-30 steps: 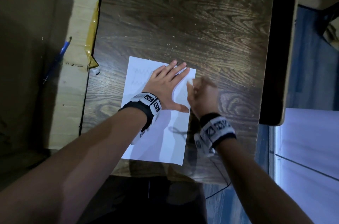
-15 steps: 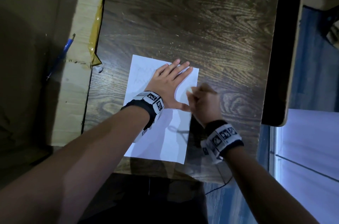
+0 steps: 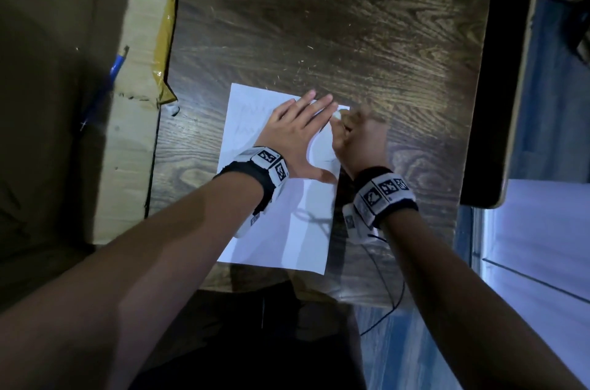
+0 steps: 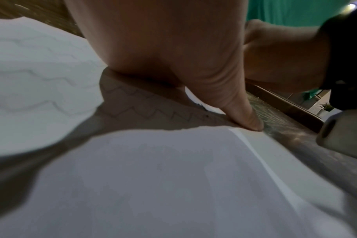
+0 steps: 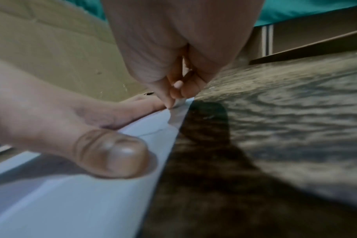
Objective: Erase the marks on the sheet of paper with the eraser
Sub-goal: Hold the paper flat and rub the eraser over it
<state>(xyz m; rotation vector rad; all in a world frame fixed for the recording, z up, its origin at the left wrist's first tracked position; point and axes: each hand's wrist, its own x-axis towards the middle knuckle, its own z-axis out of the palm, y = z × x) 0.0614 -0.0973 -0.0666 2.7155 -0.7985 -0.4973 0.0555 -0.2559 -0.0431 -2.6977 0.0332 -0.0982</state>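
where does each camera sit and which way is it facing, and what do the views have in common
Head: worn on the head, facing down at the dark wooden table; both forearms show, the left hand flat on the white sheet of paper.
Left wrist: low over the paper, facing along the left hand at pencil zigzag marks; palm and thumb show.
Right wrist: low at the paper's edge, facing along the right hand, whose fingers pinch a small white eraser.
Shared: both wrist views show the sheet, the table and the other hand.

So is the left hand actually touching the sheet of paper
Touching. The right wrist view shows the left hand with thumb pressed flat on the sheet of paper.
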